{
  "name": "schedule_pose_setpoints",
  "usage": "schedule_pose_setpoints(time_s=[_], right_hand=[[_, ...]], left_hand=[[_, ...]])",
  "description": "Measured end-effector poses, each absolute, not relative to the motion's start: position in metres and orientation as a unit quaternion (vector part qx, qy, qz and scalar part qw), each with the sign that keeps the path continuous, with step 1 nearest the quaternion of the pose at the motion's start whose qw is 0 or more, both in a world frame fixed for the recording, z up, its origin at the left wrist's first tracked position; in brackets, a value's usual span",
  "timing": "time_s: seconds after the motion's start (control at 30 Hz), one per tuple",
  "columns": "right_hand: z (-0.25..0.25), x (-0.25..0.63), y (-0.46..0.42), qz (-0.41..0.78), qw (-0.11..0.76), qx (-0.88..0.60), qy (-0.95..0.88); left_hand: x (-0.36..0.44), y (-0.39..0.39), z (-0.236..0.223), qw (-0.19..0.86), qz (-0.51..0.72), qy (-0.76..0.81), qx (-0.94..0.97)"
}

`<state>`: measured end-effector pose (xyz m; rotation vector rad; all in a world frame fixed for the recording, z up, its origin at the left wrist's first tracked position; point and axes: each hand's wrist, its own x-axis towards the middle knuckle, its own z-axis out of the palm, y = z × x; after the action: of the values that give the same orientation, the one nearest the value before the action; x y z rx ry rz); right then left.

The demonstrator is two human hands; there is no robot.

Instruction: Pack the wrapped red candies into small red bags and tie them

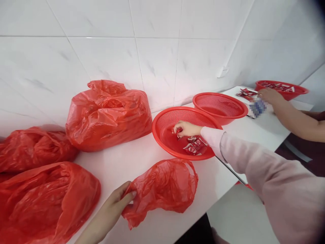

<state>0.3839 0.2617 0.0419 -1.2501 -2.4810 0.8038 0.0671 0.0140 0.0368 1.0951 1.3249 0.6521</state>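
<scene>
left hand (121,199) pinches the left end of a sheer red plastic bag (165,186), stretched rightward on the near side of a round red mesh basket (170,142), where the right hand (187,128) grips small glossy red packets (179,130).

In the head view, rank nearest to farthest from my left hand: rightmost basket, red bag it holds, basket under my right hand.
1. Red bag: in your left hand.
2. Basket under your right hand: beyond the bag.
3. Rightmost basket: farthest back.
</scene>
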Motion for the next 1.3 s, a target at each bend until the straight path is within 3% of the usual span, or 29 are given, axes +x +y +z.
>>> schedule_pose_setpoints(time_s=[0.13,0.2,0.3,0.5,0.73,0.9,1.0,1.13,1.23,1.3], right_hand=[[0.093,0.386,0.215,0.351,0.239,-0.408,-0.809],[0.101,0.38,0.172,0.487,0.306,-0.343,-0.742],[0.074,0.358,0.111,0.623,0.267,-0.236,-0.697],[-0.018,0.319,0.079,0.508,0.241,-0.286,-0.776],[-0.022,0.327,0.095,0.443,0.24,-0.324,-0.801],[0.0,0.342,0.087,0.418,0.203,-0.336,-0.819],[0.047,0.354,0.068,0.388,0.144,-0.267,-0.87],[0.118,0.381,0.077,0.471,0.101,-0.203,-0.852],[0.129,0.406,0.129,0.398,0.172,-0.337,-0.835],[0.113,0.421,0.167,0.28,0.092,-0.45,-0.843]], left_hand=[[0.075,0.011,0.04,0.612,0.31,0.569,0.453],[0.077,0.01,0.039,0.616,0.314,0.566,0.45],[0.081,0.011,0.033,0.625,0.32,0.558,0.443],[0.087,0.006,0.019,0.674,0.401,0.522,0.337],[0.072,-0.013,0.033,0.704,0.46,0.501,0.206],[0.059,-0.023,0.05,0.706,0.499,0.478,0.156],[0.058,-0.024,0.056,0.687,0.526,0.464,0.189],[0.068,-0.023,0.056,0.702,0.468,0.467,0.263],[0.077,-0.024,0.051,0.714,0.448,0.464,0.272],[0.078,-0.027,0.046,0.715,0.453,0.463,0.263]])
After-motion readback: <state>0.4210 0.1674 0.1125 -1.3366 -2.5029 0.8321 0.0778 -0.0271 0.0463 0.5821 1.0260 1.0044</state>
